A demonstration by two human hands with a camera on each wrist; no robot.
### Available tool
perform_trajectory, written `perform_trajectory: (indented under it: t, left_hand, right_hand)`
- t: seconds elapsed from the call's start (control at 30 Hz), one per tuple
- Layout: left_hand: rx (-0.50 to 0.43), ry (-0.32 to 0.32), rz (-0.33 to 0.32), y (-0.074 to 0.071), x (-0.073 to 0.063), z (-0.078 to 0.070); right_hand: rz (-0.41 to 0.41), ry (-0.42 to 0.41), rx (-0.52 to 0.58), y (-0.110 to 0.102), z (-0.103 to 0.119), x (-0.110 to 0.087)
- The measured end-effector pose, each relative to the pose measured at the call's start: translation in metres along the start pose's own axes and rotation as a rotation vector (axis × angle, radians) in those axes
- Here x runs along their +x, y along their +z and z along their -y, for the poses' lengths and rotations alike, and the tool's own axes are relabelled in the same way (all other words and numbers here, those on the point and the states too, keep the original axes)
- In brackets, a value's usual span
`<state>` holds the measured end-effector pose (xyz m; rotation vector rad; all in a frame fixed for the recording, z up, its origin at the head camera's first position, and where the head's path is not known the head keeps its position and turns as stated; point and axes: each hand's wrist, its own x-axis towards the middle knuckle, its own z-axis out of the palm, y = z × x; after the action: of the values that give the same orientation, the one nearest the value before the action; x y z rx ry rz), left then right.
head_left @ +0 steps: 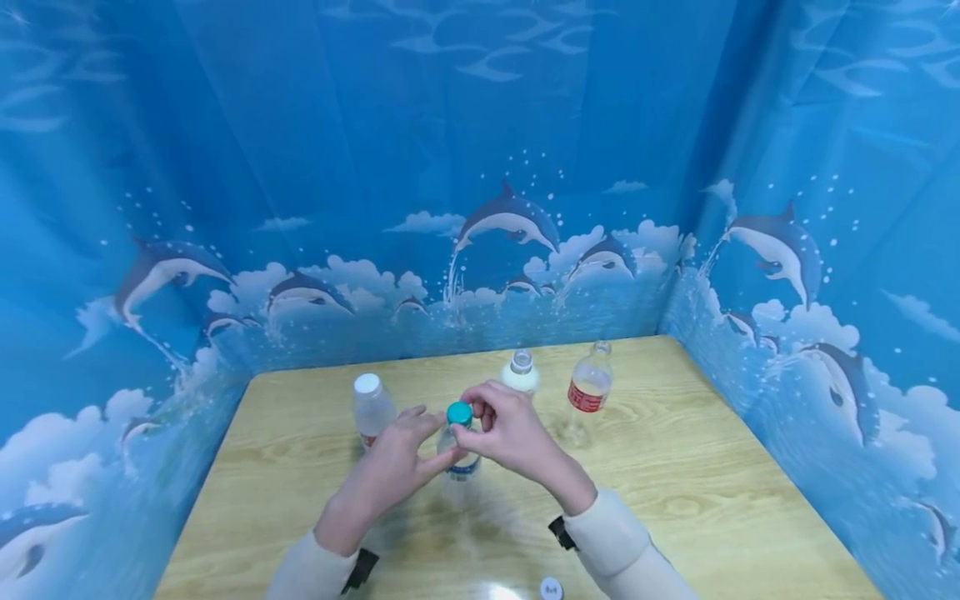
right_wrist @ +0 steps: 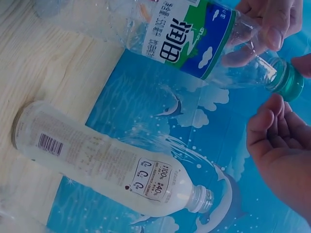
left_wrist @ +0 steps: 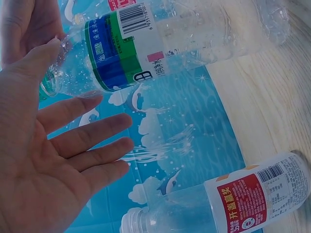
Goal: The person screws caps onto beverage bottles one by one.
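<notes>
A clear water bottle with a blue, green and white label (left_wrist: 116,53) stands upright between the hands, its green cap (head_left: 460,413) on top. My right hand (head_left: 517,429) pinches this cap between thumb and forefinger; the other fingers are curled. My left hand (head_left: 393,467) is at the bottle's shoulder, fingers straight and spread, thumb near the neck. To its left is a bottle with a white cap (head_left: 367,384) and red-and-white label. Behind the right hand stands a capless bottle of whitish liquid (right_wrist: 112,158).
A clear bottle with a red label (head_left: 588,396) and no cap stands at the back right of the wooden table (head_left: 690,467). Near the front edge lies a small round white cap (head_left: 551,588). Blue dolphin-print curtains (head_left: 420,208) enclose the back and sides.
</notes>
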<state>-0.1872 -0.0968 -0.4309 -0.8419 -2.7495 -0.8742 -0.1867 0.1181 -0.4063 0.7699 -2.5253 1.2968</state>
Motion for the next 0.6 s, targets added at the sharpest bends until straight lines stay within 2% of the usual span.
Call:
perform_trajectory:
  t: [0.2, 0.4, 0.53, 0.6]
  left_hand:
    - [-0.023, -0.018, 0.002, 0.001, 0.0, 0.0]
    - [-0.022, 0.049, -0.042, 0.004, 0.001, 0.003]
    - [-0.039, 0.029, -0.036, 0.004, 0.0, 0.003]
    - [-0.052, 0.009, -0.021, 0.003, 0.0, 0.003]
  right_hand:
    - [-0.063, -0.052, -0.14, 0.005, -0.001, 0.002]
    - [-0.123, -0.102, -0.254, 0.014, -0.001, 0.008]
    - [-0.152, -0.108, -0.359, 0.016, 0.001, 0.012]
    - [-0.135, -0.08, -0.429, 0.013, 0.005, 0.012]
